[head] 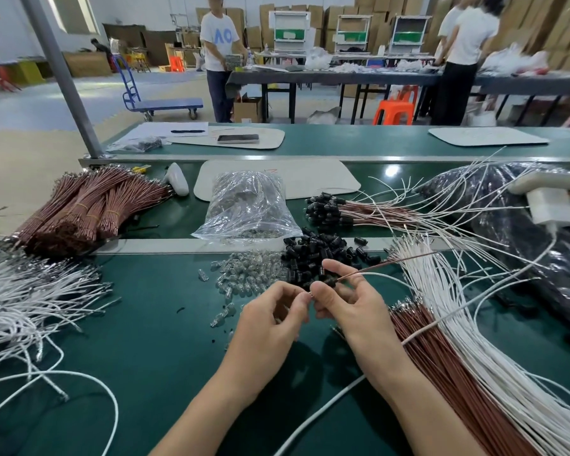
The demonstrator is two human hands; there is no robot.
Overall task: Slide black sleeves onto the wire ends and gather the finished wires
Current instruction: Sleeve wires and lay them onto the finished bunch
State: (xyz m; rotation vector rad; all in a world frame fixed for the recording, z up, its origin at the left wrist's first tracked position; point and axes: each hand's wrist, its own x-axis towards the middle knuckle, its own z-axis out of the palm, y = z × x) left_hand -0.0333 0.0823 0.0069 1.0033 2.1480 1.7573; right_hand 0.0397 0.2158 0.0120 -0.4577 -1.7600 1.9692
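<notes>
My right hand (346, 301) pinches a black sleeve (326, 284) with a brown wire (385, 264) and a white wire (379, 275) running out of it to the right. My left hand (273, 311) meets it fingertip to fingertip, pinched on the metal wire end at the sleeve's near side. Just beyond my fingers lies a heap of loose black sleeves (323, 255). Finished wires with black sleeves (329, 209) lie gathered further back. Bare brown wires (441, 363) and white wires (468, 324) fan out at my right.
Small clear glass bulbs (244, 274) are scattered left of the sleeves, behind them a clear plastic bag (247, 205). Bundled brown wires (86, 205) sit at far left, loose white wires (23, 307) at near left. A dark bag (494, 205) lies at right. People stand at tables behind.
</notes>
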